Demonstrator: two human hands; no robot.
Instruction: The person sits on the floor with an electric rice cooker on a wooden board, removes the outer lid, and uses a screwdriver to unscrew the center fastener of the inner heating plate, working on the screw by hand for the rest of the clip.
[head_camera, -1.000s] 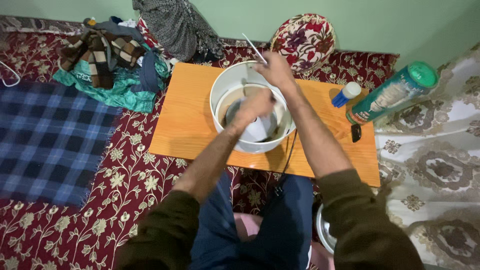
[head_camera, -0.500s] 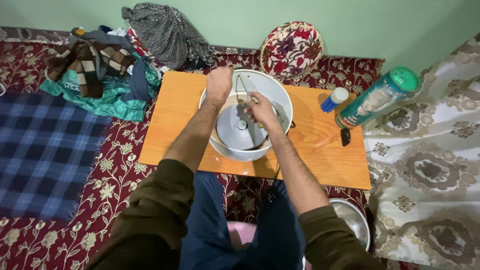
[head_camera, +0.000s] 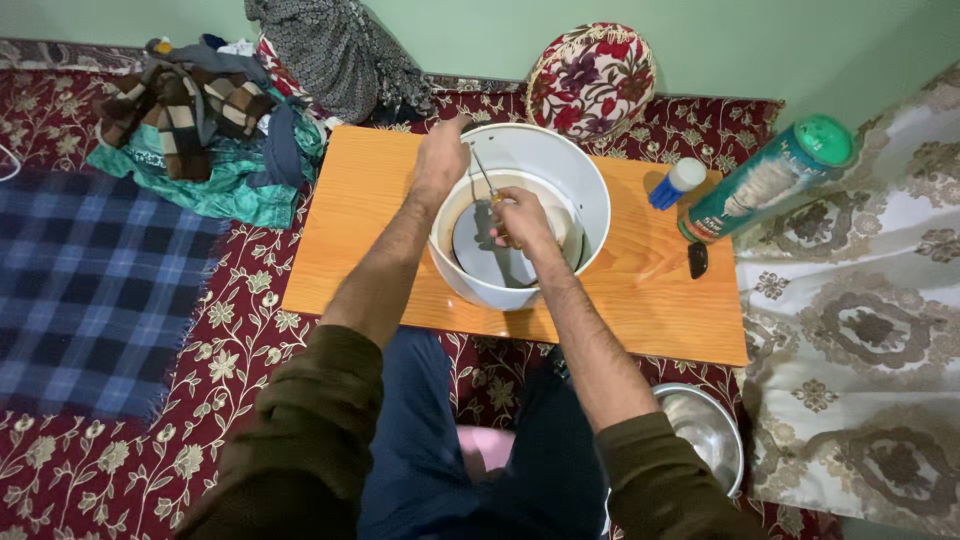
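A white round housing (head_camera: 590, 195), shaped like a deep bowl with a grey metal disc inside, lies tilted on a low orange wooden table (head_camera: 350, 240). My left hand (head_camera: 442, 155) grips its far left rim. Inside the bowl, my right hand (head_camera: 518, 220) is closed around the yellow handle of a screwdriver (head_camera: 483, 175), whose thin metal shaft points up and away toward my left hand. What the tool's tip touches cannot be made out.
A green spray can (head_camera: 770, 180), a small blue-and-white bottle (head_camera: 675, 183) and a small black object (head_camera: 697, 260) sit at the table's right end. A steel bowl (head_camera: 705, 430) rests on the carpet by my right knee. Heaped clothes (head_camera: 200, 120) and a plaid blanket (head_camera: 90, 290) lie left; a floral cushion (head_camera: 590, 75) stands behind.
My left hand shifted from inside the housing to its far left rim. My right hand came off the far rim down into the housing with the screwdriver. The view moved closer.
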